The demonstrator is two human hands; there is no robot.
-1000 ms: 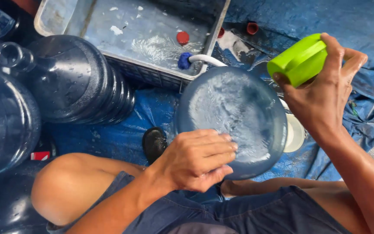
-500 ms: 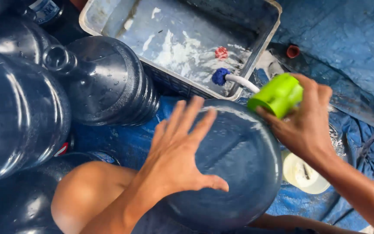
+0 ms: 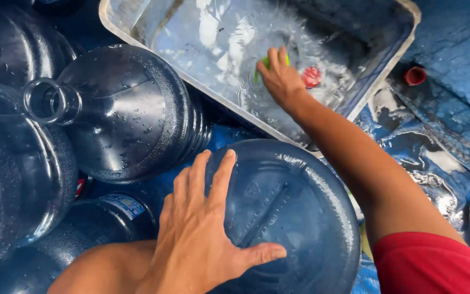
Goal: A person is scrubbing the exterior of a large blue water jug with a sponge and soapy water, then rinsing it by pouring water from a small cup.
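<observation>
Hands split: our left hand [image 3: 202,239] lies flat and spread on the near blue jug [image 3: 295,218].
Our right hand [image 3: 279,76] has carried the green sponge [image 3: 265,64] off the jug, gripping it in the far water tray [image 3: 387,71].

Red cap [image 3: 415,75] on blue tarp [image 3: 452,38], empty jugs [image 3: 131,114] beside.

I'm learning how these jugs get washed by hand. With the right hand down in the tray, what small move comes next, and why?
Probably lift the right hand out of the water, bringing the green sponge back to the upturned blue plastic water jug. The sponge is dipped in the soapy metal tray, while the left hand lies flat on the jug's base, steadying it.
</observation>
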